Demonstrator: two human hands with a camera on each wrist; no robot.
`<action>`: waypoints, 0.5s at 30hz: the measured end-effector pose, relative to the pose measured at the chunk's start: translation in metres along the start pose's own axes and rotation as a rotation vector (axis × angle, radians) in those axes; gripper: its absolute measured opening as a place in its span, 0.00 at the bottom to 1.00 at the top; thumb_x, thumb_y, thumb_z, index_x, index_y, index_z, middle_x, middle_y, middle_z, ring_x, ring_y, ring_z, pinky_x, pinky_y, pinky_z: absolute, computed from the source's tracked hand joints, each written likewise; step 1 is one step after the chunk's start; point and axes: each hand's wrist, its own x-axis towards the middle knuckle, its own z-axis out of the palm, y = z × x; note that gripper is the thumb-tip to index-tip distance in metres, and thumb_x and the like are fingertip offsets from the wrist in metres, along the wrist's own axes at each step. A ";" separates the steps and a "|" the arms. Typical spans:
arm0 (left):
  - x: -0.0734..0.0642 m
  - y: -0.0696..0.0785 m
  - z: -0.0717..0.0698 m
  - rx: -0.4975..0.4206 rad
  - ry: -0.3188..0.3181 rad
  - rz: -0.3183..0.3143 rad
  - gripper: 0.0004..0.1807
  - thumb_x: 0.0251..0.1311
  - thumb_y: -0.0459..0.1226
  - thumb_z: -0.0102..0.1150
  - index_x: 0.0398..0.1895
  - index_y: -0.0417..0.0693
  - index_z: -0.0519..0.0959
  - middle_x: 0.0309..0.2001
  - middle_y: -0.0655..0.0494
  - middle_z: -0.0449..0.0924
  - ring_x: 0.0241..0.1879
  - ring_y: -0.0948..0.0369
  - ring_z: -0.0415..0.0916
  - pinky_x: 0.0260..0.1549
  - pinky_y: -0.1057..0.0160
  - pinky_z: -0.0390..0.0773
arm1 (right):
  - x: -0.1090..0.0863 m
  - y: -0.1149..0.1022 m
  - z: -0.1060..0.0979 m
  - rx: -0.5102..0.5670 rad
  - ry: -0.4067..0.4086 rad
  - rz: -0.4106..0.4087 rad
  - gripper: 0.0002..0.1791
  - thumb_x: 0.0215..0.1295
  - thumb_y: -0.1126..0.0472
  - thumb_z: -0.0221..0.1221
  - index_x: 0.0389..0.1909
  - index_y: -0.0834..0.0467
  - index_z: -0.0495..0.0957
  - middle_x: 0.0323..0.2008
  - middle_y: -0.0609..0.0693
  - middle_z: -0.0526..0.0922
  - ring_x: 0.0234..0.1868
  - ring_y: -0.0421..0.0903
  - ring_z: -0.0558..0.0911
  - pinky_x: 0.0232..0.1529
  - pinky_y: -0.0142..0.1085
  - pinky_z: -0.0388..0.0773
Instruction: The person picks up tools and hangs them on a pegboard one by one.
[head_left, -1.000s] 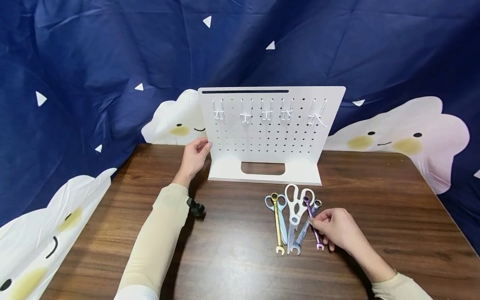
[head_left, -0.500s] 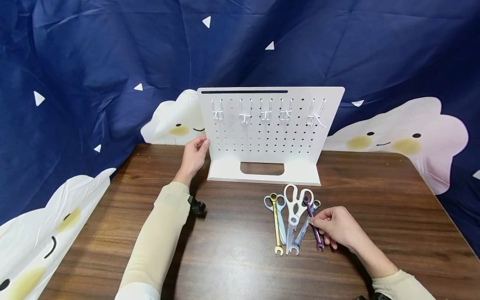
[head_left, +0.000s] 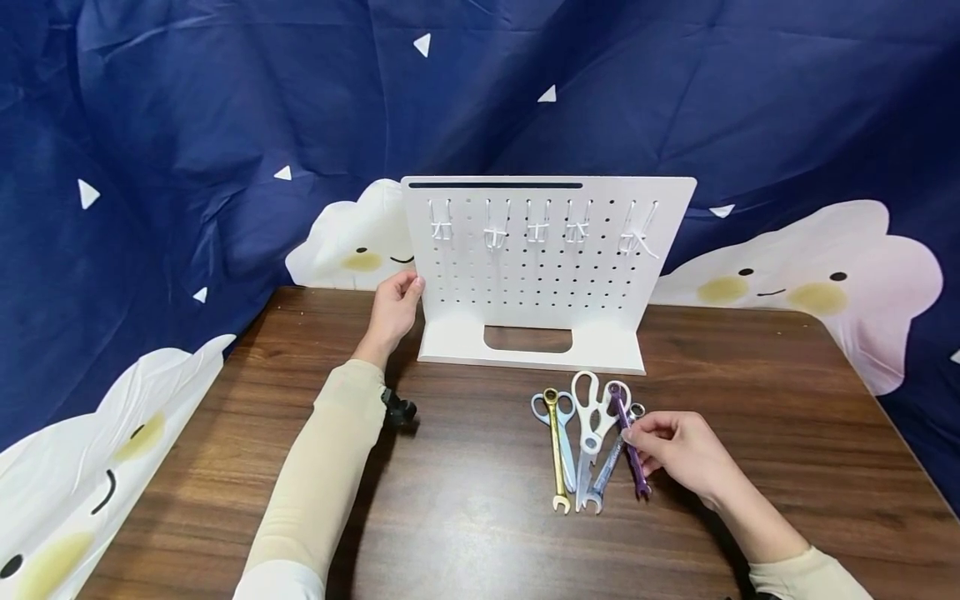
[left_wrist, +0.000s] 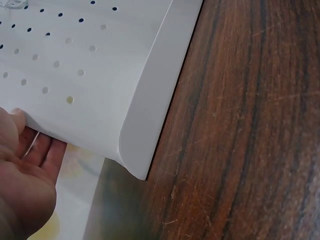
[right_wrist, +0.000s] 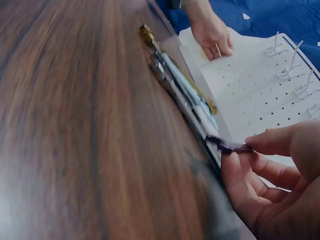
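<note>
Head view shows a big dark blue cloth [head_left: 225,100] at the back, with white triangles and smiling white clouds on it. In front of it is a brown wooden bench [head_left: 450,533]. A white flat board full of little round holes [head_left: 547,275] stands up near the back of the bench, on a wide foot with a long gap in it.

Two hands are busy. The left hand [head_left: 393,308] holds the board by its left side, thumb in front and fingers behind. The right hand [head_left: 686,450] pinches a shiny purple metal wrench [head_left: 637,468] between thumb and fingers.

Near the board's foot lies a bunch of tools. Big scissors with white handles [head_left: 592,442] are in the middle. Smaller light blue scissors [head_left: 567,454] are just to their left, with a shiny gold metal wrench [head_left: 557,446] across them. A silvery-blue metal wrench [head_left: 611,465] slants on the right. The purple wrench is at the right end of the bunch; I cannot tell if it touches the others.

Smallest are five thin white hooks [head_left: 494,239], in a row high on the board.
</note>
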 end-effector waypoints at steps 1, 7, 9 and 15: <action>0.000 -0.001 0.000 0.004 0.001 0.001 0.14 0.83 0.34 0.53 0.53 0.28 0.83 0.43 0.37 0.84 0.41 0.62 0.73 0.46 0.67 0.74 | 0.000 -0.001 0.001 0.012 0.005 -0.004 0.11 0.74 0.69 0.64 0.44 0.77 0.84 0.25 0.50 0.85 0.23 0.41 0.84 0.28 0.37 0.88; 0.001 -0.002 0.000 0.019 0.000 -0.011 0.14 0.83 0.34 0.54 0.52 0.30 0.83 0.35 0.48 0.79 0.36 0.64 0.70 0.39 0.70 0.72 | 0.003 -0.008 0.006 0.040 0.038 -0.059 0.12 0.73 0.71 0.64 0.47 0.79 0.84 0.30 0.54 0.89 0.25 0.40 0.85 0.30 0.37 0.89; 0.001 -0.002 0.000 0.022 -0.002 -0.012 0.13 0.83 0.34 0.54 0.51 0.30 0.83 0.34 0.48 0.79 0.36 0.64 0.70 0.38 0.70 0.72 | 0.003 -0.011 0.008 0.038 0.050 -0.076 0.12 0.73 0.71 0.65 0.48 0.79 0.84 0.32 0.56 0.90 0.25 0.40 0.85 0.30 0.37 0.89; 0.001 -0.002 -0.001 0.023 -0.004 -0.014 0.13 0.82 0.34 0.54 0.51 0.30 0.83 0.33 0.51 0.78 0.35 0.65 0.70 0.37 0.70 0.71 | 0.009 -0.018 0.012 0.063 0.063 -0.101 0.13 0.73 0.71 0.65 0.51 0.79 0.83 0.36 0.58 0.91 0.27 0.39 0.87 0.32 0.37 0.90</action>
